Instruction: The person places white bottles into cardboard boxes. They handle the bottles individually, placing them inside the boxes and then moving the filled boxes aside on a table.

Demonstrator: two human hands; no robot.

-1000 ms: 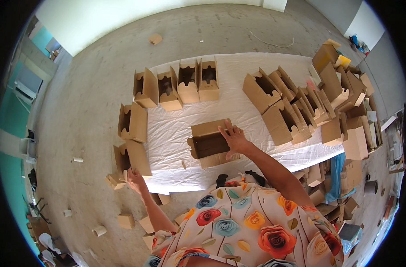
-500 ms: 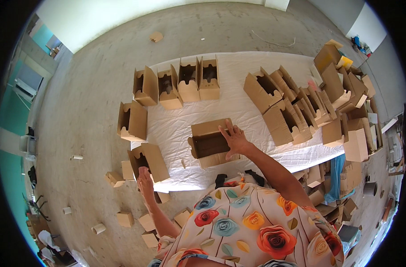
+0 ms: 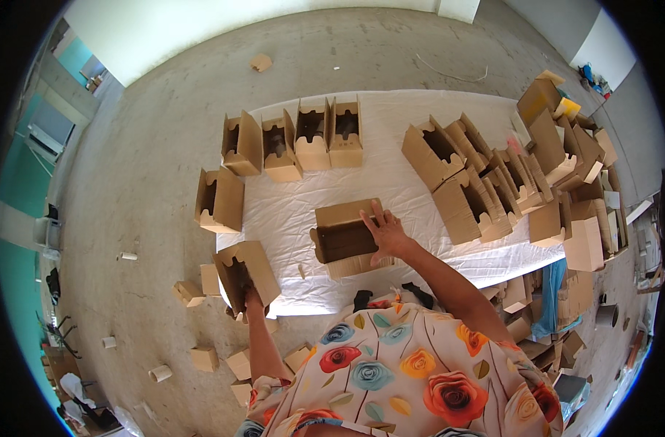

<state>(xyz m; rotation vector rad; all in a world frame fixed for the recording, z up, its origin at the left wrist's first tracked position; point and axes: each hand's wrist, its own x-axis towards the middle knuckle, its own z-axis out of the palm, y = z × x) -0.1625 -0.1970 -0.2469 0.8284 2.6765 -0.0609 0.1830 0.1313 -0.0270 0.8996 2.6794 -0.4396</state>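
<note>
An open cardboard box [image 3: 345,242] lies in the middle of the white-covered table. My right hand [image 3: 387,234] spans its right end, the fingers over the far rim and the thumb at the near rim. At the table's left front corner stands another open cardboard box [image 3: 258,271]. My left hand [image 3: 253,300] reaches into its near side; the fingers are hidden within, so whether they hold anything does not show.
Several open boxes [image 3: 312,149] line the table's far left, with one more box [image 3: 221,200] at the left edge. More boxes [image 3: 460,204] crowd the right side. Small cartons [image 3: 205,358] and a cardboard tube [image 3: 159,373] lie on the floor at left.
My left hand has gone from the near rim of the corner box down into it. That box has tilted slightly. My right hand and the middle box keep their places.
</note>
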